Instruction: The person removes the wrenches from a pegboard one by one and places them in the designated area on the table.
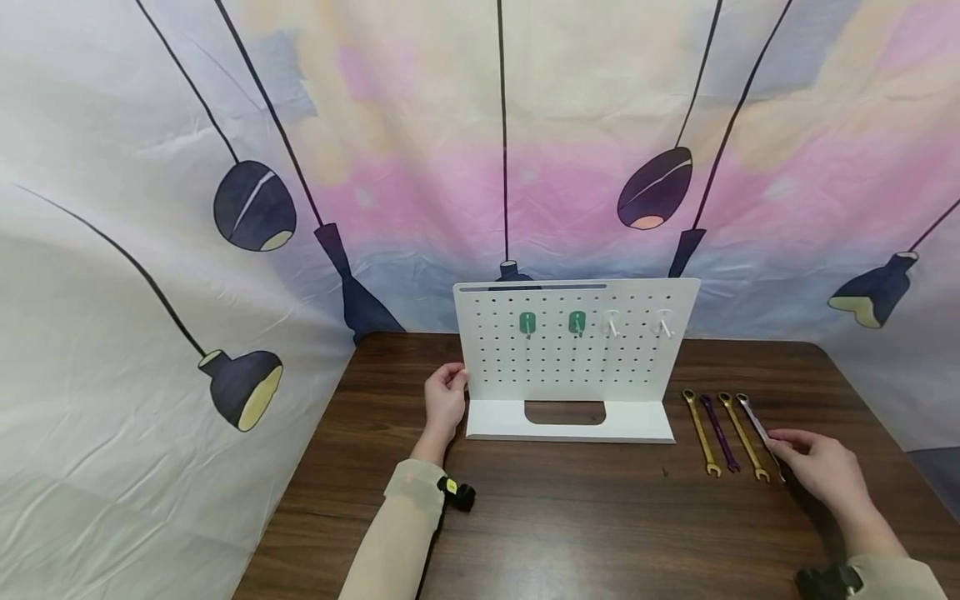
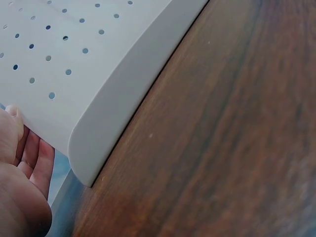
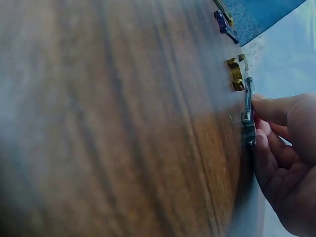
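Note:
A white pegboard (image 1: 555, 358) stands upright on its flat white base at the far side of the table. My left hand (image 1: 445, 402) holds the board's left edge; in the left wrist view, its thumb is on the front and its fingers reach behind. At the right, my right hand (image 1: 825, 471) pinches a silver wrench (image 1: 754, 423) between thumb and fingers, near the end closest to me. Left of it lie a gold wrench (image 1: 744, 437), a purple wrench (image 1: 720, 433) and another gold wrench (image 1: 702, 433), roughly side by side.
Two green hooks (image 1: 527, 322) and two white hooks (image 1: 663, 323) stick out from the pegboard's upper part. The base has a wide cutout in its middle. Brown wood grain covers the table (image 1: 570, 525). Behind it hangs a cloth (image 1: 420, 167) printed with lamps.

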`<state>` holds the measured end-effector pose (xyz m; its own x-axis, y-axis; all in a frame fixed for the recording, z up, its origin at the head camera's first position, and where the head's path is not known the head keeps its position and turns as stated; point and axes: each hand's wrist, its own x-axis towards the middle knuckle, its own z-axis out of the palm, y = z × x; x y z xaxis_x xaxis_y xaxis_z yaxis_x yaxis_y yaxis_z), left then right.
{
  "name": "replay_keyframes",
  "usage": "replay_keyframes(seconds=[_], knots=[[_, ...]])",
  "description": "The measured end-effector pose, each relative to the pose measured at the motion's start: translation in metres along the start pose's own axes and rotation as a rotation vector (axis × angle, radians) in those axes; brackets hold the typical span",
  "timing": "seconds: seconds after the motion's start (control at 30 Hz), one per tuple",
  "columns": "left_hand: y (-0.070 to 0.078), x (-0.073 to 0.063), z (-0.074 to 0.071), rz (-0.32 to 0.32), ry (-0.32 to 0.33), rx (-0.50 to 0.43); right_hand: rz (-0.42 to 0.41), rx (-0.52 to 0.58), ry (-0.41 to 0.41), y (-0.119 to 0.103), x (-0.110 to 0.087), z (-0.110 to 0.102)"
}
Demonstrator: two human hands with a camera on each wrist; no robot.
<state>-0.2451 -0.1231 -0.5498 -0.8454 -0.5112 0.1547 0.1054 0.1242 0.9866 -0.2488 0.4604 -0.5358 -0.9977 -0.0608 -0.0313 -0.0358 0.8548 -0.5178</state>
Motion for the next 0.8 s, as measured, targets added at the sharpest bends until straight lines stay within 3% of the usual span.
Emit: replay_keyframes(seconds=[0.8], knots=[[0.0003,-0.0009,0.0,0.012,0.006,-0.022,0.022,0.022,-0.04,-0.0018,-0.0002,-0.0035]])
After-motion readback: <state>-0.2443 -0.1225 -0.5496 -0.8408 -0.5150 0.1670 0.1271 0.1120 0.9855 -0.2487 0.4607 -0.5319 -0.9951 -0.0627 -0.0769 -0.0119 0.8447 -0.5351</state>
